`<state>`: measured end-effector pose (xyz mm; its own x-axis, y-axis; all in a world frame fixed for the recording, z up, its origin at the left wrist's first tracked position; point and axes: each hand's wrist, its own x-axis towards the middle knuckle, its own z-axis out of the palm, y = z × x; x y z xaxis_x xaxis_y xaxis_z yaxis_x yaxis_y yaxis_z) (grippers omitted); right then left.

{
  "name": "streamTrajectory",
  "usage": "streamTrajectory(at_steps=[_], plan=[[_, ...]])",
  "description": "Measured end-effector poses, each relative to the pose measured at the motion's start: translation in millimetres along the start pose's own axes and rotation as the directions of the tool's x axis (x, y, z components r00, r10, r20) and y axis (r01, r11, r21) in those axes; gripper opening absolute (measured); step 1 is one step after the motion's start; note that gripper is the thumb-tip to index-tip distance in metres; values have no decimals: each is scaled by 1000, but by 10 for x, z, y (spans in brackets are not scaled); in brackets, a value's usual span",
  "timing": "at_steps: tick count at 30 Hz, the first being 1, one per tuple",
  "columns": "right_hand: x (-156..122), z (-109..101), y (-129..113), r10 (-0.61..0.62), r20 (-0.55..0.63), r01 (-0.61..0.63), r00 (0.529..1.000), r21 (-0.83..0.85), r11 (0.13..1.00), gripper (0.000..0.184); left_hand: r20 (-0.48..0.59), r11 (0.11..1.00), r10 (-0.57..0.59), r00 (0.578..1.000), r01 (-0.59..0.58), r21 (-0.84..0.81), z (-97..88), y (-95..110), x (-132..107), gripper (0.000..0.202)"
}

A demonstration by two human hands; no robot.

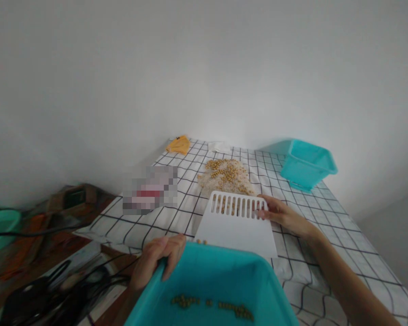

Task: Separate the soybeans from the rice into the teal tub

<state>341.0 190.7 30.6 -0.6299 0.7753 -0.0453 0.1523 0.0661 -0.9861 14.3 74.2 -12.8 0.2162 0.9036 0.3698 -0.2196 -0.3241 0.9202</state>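
Observation:
My left hand [158,262] grips the near-left rim of a turquoise plastic basin [245,276], fingers curled over its edge. Several yellow beans [221,305] lie on the basin's bottom. My right hand [280,215] holds a white slotted scoop [236,228] by its right edge; the scoop tilts down toward the basin, with a couple of beans [200,242] at its lower lip. Behind the scoop a pile of beans mixed with white grains [226,176] lies on the checked tablecloth [177,208].
A second turquoise basin [308,165] stands at the far right of the table. An orange cloth [179,145] and a white scrap [218,146] lie near the wall. Left of the table are a green bowl [0,224], dark cables [54,290] and clutter.

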Motion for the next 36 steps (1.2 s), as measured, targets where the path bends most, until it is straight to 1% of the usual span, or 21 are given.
streamTrajectory(at_steps=[2, 5, 7, 9, 11, 13, 16, 18, 20, 23, 24, 26, 30, 31, 34, 36], plan=[[-6, -2, -7, -24, -27, 24, 999, -3, 1000, 26, 0, 1000, -4, 1000, 4, 15, -5, 5, -5, 65], [-18, -7, -18, -64, -92, 64, 994, 2, 998, 24, -28, 999, -31, 999, 31, 13, -12, 2, -15, 65], [-23, -18, -14, -83, -141, 86, 987, 11, 996, 25, -10, 999, -43, 999, 43, 6, -19, -5, -17, 65], [-20, -36, 2, -88, -217, 98, 972, 34, 995, 27, 1, 999, -35, 999, 35, -11, -28, -12, -13, 66], [-9, -63, 22, -92, -331, 117, 939, 57, 991, 29, 16, 1000, -19, 1000, 20, -22, -34, -18, -5, 66], [6, -102, 45, -104, -445, 153, 889, 75, 985, 31, 19, 1000, -7, 1000, 7, -23, -37, -19, 3, 65], [27, -189, 88, -125, -569, 206, 813, 80, 975, 32, 20, 1000, -8, 1000, 8, -27, -40, -14, 4, 65], [36, -254, 121, -137, -626, 223, 767, 60, 973, 31, 35, 999, -19, 999, 21, -33, -39, -13, -2, 65], [43, -305, 149, -146, -669, 231, 728, 40, 972, 29, 27, 998, -26, 999, 27, -50, -33, -14, -11, 64], [48, -326, 161, -138, -713, 242, 687, 46, 969, 26, 5, 996, -23, 1000, 23, -86, -19, -17, -21, 64], [50, -319, 157, -129, -718, 240, 684, 54, 969, 26, 0, 995, -18, 1000, 18, -97, -15, -17, -22, 63], [53, -290, 142, -116, -713, 221, 691, 55, 974, 27, 4, 994, -12, 1000, 13, -108, -10, -15, -21, 63], [57, -219, 109, -143, -693, 187, 707, -12, 982, 26, 31, 994, -15, 999, 18, -109, -3, -13, -12, 63], [57, -205, 103, -158, -681, 188, 715, -30, 982, 25, 28, 993, -13, 1000, 16, -113, -1, -15, -10, 63], [50, -183, 97, -187, -623, 191, 760, -62, 980, 23, 15, 993, -7, 1000, 8, -118, 0, -21, -10, 63], [47, -181, 100, -196, -590, 191, 783, -72, 979, 22, 36, 994, -8, 999, 12, -104, -9, -23, -11, 63]])
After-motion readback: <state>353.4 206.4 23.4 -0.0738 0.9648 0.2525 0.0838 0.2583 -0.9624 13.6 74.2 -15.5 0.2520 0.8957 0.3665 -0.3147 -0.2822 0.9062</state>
